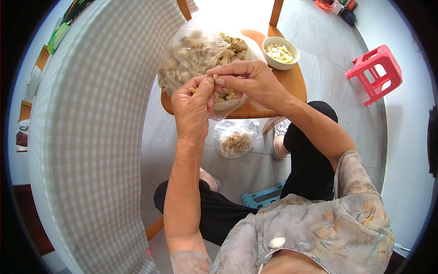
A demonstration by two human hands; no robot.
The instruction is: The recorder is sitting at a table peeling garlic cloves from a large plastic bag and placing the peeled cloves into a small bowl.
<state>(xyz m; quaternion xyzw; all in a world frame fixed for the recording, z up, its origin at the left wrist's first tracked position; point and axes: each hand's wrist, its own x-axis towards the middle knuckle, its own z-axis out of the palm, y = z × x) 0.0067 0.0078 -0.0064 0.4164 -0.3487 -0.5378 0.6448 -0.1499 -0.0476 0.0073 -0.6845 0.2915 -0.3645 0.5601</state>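
Observation:
Both of my hands meet over a wooden chair seat [297,85], fingertips together around a small garlic clove [215,77]. My left hand [195,99] pinches it between thumb and fingers, with a dry papery piece [192,90] in its curled fingers. From the other side my right hand [253,80] holds the clove with thumb and index finger. Behind and below them, a clear plastic bag [178,61] full of dry brownish garlic rests on the seat. A white bowl [297,54] of peeled garlic cloves [280,53] stands at the seat's right edge.
Under the chair's front edge, a plastic bag [236,138] of dry skins lies on the grey tiled floor [174,154]. A checkered tablecloth [102,120] hangs along the left. A pink plastic stool [378,73] stands at right, and a blue stool [263,197] shows between my legs.

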